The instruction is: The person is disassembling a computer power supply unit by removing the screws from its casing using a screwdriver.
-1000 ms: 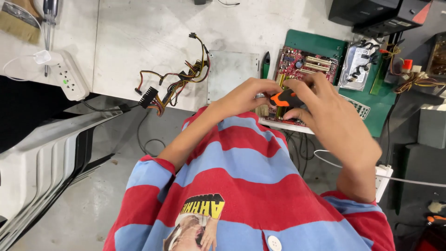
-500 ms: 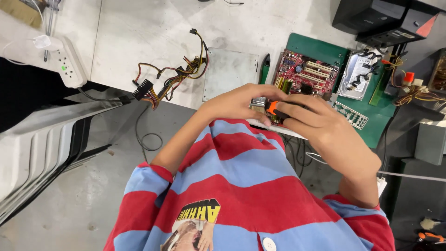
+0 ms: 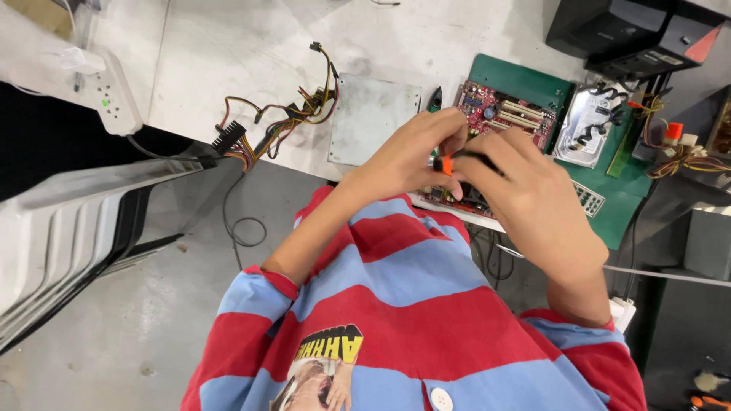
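Orange-and-black tool [image 3: 449,162] gripped by both hands over red circuit board [image 3: 502,114].

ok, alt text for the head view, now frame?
Both hands, left hand and right hand, grip a small orange-and-black tool above a red circuit board on a green mat. A grey metal box trails coloured wires nearby.

Pretty bright, even overhead light is seen all over the pale table [image 3: 228,53], only soft shadows are cast, slight motion blur is noticed on the hands [image 3: 472,171], and edges are stretched wide-angle style.
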